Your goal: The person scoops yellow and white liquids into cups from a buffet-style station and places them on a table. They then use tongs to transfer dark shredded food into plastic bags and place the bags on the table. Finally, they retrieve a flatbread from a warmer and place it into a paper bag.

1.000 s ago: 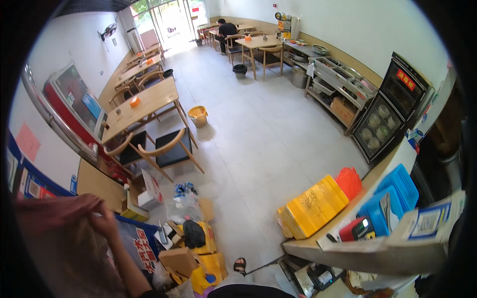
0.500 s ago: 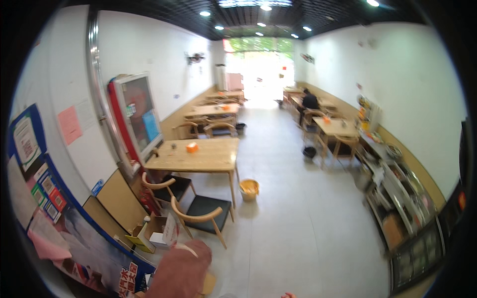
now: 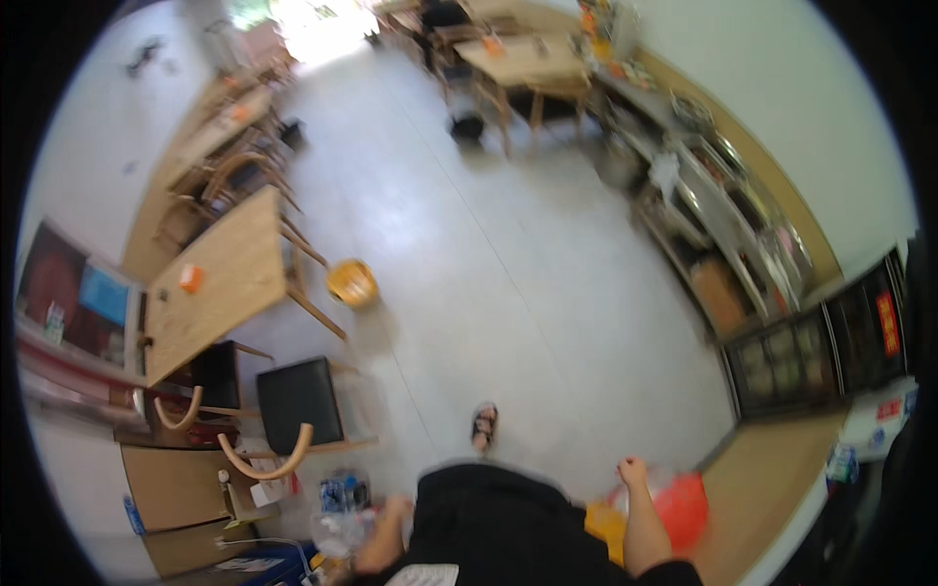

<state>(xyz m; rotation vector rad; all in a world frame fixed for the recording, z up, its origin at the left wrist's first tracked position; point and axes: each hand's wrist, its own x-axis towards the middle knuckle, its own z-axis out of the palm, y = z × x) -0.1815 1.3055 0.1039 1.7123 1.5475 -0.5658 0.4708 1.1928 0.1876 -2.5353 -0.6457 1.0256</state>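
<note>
Both my forearms hang at my sides, beside my black shirt (image 3: 489,523). My right hand (image 3: 633,473) is held out over the floor with its fingers curled in, and nothing shows in it. Beside that forearm are a red plastic bag (image 3: 684,513) and something yellow (image 3: 606,532), partly behind the arm. Low on the left, my left hand (image 3: 396,508) is smeared by motion, its fingers unclear. Nearest to it are clear plastic wrap (image 3: 342,532) and a pack of blue items (image 3: 344,491). One sandalled foot (image 3: 484,426) shows ahead of me.
A chair with a black seat (image 3: 299,400) and a wooden table (image 3: 220,269) stand at left, with a yellow bucket (image 3: 354,283) by the table. Along the right run a cluttered metal shelf (image 3: 699,210) and a black glass-fronted cabinet (image 3: 782,366). More tables (image 3: 523,61) stand farther off.
The view has tilted down and swung right. My body, both forearms and a foot now show; before, only fingertips showed at the lower edge. The brown cloth-covered thing at lower left has left the view.
</note>
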